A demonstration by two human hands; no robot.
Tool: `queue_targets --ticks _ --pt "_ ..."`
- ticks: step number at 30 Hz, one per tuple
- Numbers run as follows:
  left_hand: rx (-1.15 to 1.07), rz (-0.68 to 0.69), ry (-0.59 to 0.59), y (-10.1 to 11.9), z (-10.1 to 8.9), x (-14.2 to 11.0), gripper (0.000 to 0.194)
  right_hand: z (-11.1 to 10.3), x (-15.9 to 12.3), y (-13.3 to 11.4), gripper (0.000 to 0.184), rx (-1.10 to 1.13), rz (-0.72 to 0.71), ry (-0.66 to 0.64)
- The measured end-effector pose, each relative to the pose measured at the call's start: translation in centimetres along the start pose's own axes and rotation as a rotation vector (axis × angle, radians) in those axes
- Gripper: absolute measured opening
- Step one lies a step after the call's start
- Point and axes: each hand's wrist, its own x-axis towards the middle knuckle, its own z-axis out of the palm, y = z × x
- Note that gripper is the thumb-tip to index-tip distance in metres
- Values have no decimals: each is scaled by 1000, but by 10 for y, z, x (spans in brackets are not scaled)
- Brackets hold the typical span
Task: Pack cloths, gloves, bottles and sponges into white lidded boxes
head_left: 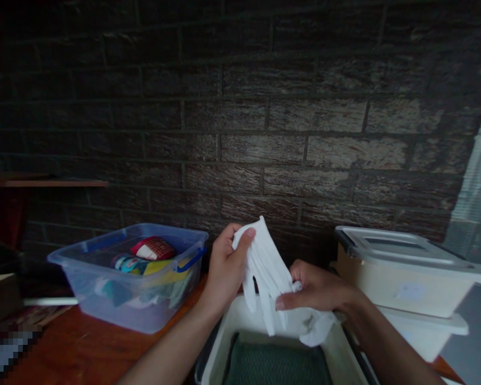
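A white glove (266, 256) hangs between my hands with its fingers pointing down. My left hand (232, 251) is closed on its upper left edge, thumb lying on the front of the fabric. On the lower right side my right hand (310, 286) pinches the glove between thumb and fingers. More crumpled white material (316, 327) droops below the right hand; whether it is part of a second glove I cannot tell. Beneath both hands stands an open white bin (234, 321) with a dark green textured cloth-like item (278, 363) inside.
To the left, a clear bluish plastic bin (124, 299) holds several packets, one a red packet (153, 248). Two lidded white boxes (404, 289) are stacked on the right. A dark brick wall (244, 133) rises behind the reddish wooden table (92, 350). A shelf (44, 183) juts out at left.
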Motion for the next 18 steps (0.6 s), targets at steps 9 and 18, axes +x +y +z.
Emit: queue_targets --ticks 9,18 --pt "-2 100 115 3 -17 18 30 -16 -11 -6 40 -160 -4 -7" --pt "177 -20 -365 7 9 -16 27 -3 -4 -21 36 126 -236 378"
